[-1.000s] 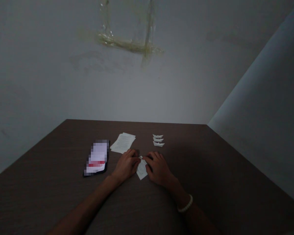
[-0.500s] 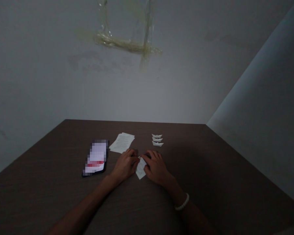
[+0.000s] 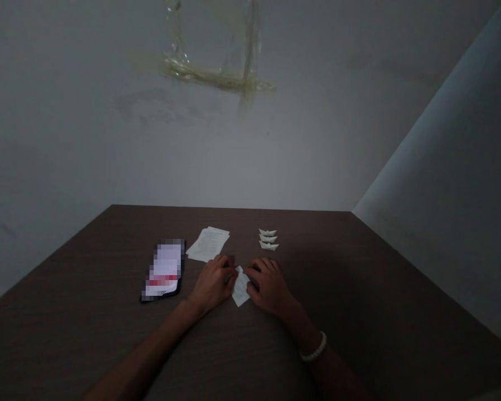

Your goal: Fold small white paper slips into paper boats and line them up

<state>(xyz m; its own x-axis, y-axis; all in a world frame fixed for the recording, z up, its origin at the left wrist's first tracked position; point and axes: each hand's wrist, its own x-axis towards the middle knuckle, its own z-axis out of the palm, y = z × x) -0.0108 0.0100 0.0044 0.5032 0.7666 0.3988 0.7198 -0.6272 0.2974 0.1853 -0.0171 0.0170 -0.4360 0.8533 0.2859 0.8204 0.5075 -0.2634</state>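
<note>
**Small paper slip held between two hands, three paper boats beyond**

On the dark table (image 3: 75, 295), a small paper slip (image 3: 241, 291) lies between the hands, roughly midway between the left and right edges, one corner pointing away from the far edge. The left hand (image 3: 212, 283) is drawn narrow, thumb and fingers on the slip's left side; the right hand (image 3: 269, 285) is likewise narrow, holding the right side, though the exact grip is partly hidden. Done: three paper boats (image 3: 269, 246), lined up one behind another nearer the far edge, appear complete. In hand: the slip, seemingly part folded and flatter than the boats; its remaining folds cannot be counted. Not begun, apparently: a stack of printed sheets (image 3: 209, 244), lying flat just beyond the left hand. A phone (image 3: 165, 270), screen lit, lies between the stack and the table's left edge
</note>
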